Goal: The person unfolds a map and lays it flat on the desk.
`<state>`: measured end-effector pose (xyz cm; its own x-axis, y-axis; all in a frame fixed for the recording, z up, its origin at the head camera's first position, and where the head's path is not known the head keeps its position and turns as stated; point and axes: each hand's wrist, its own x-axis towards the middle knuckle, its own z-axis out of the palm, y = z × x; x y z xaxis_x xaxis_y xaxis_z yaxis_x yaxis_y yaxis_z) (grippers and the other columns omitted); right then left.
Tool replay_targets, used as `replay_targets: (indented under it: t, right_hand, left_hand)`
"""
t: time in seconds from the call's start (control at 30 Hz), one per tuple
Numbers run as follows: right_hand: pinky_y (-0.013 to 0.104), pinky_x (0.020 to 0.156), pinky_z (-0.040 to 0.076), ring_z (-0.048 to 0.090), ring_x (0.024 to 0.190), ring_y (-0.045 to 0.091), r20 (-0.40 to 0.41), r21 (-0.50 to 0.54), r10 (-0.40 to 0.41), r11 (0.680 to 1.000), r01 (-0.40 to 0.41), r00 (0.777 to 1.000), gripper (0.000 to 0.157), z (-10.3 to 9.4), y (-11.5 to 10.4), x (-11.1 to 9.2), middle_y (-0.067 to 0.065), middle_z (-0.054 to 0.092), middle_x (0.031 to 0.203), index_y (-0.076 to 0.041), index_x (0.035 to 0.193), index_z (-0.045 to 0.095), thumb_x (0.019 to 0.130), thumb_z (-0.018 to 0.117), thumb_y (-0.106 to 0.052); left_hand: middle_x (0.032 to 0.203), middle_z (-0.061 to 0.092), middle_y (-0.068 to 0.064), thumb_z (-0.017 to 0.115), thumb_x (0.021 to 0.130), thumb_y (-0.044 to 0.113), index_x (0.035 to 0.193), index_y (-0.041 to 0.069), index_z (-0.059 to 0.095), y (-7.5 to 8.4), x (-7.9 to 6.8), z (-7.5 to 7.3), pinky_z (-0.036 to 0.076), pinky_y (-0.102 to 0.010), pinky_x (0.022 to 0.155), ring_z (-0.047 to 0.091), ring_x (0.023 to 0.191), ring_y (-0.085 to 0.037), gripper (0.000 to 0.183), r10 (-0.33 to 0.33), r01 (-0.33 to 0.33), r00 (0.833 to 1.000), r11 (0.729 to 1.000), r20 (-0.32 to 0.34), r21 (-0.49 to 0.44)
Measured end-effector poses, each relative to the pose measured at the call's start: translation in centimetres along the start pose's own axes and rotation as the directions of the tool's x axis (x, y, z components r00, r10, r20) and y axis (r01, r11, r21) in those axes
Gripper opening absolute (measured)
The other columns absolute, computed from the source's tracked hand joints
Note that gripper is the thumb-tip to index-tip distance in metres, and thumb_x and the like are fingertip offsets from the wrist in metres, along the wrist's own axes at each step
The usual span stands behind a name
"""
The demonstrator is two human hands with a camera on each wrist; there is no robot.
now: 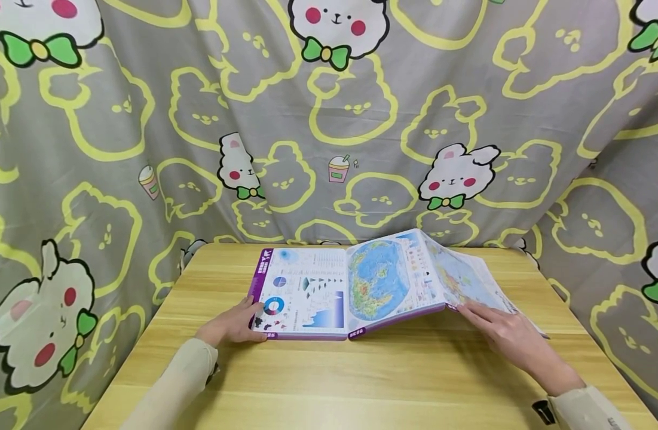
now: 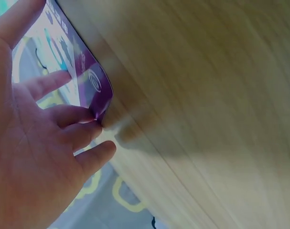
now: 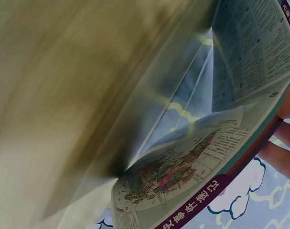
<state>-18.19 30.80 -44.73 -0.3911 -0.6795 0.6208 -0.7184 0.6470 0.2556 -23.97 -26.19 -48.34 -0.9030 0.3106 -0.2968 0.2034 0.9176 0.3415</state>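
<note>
A long fold-out map (image 1: pixel 312 286) with purple edging lies partly opened at the middle of the table. Its left panel, printed with charts, rests flat, while the panels with a world map rise into a ridge toward the right. My left hand (image 1: pixel 233 321) rests at the left edge; in the left wrist view its fingers (image 2: pixel 44 86) extend loosely along the purple corner. My right hand (image 1: pixel 503 331) pinches the near edge of the raised right-hand panels. The right wrist view shows the underside of the map (image 3: pixel 178 167), with another printed map and text, lifted above the tabletop.
The light wood table (image 1: pixel 334 382) extends around the map on all sides. A grey curtain (image 1: pixel 318 119) with yellow outlines and white cartoon animals hangs behind the table's far edge and along both sides.
</note>
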Motion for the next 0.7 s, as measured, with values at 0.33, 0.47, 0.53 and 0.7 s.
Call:
replay_targets:
  t: [0.33, 0.47, 0.53, 0.7]
  right_hand:
    - [0.03, 0.034, 0.035, 0.068, 0.081, 0.026, 0.076, 0.003, -0.003, 1.0, 0.003, 0.997, 0.057, 0.7, 0.2, -0.8, 0.009, 0.069, 0.104, -0.013, 0.113, 0.069, 0.106, 0.014, -0.026]
    - [0.033, 0.039, 0.043, 0.068, 0.082, 0.027, 0.105, 0.006, -0.014, 1.0, 0.014, 0.994, 0.061, 1.1, 0.2, -1.2, 0.009, 0.07, 0.102, -0.012, 0.111, 0.07, 0.104, 0.01, -0.022]
    - [0.035, 0.044, 0.049, 0.068, 0.082, 0.028, 0.111, 0.01, -0.025, 1.0, 0.024, 0.994, 0.061, 1.2, 0.2, -1.3, 0.009, 0.07, 0.1, -0.011, 0.11, 0.071, 0.104, 0.011, -0.021]
    - [0.036, 0.047, 0.051, 0.068, 0.08, 0.027, 0.139, 0.007, -0.05, 0.999, 0.05, 0.989, 0.055, 1.4, 0.3, -1.6, 0.008, 0.07, 0.098, -0.012, 0.108, 0.071, 0.104, 0.017, -0.016]
  left_hand:
    - [0.149, 0.016, -0.034, 0.071, 0.077, 0.056, 0.143, 0.001, 0.035, -0.5, -0.2, -0.2, 0.02, -0.06, 0.107, 0.017, 0.136, -0.05, 0.093, 0.005, -0.005, 1.0, 1.0, -0.03, 0.004]
    - [0.148, 0.017, -0.035, 0.07, 0.077, 0.056, 0.142, 0.001, 0.035, -0.8, 0.0, -0.3, 0.02, -0.06, 0.107, 0.017, 0.135, -0.05, 0.092, 0.012, -0.011, 0.999, 1.0, -0.048, 0.021]
    - [0.147, 0.017, -0.036, 0.071, 0.077, 0.055, 0.142, 0.0, 0.035, -0.8, 0.1, -0.3, 0.019, -0.059, 0.108, 0.017, 0.136, -0.049, 0.092, 0.02, -0.019, 0.998, 1.0, -0.057, 0.025]
    - [0.145, 0.02, -0.038, 0.072, 0.077, 0.054, 0.139, -0.004, 0.037, -1.0, 0.1, -0.1, 0.02, -0.059, 0.107, 0.019, 0.135, -0.05, 0.091, 0.038, -0.035, 0.997, 0.999, -0.066, 0.037]
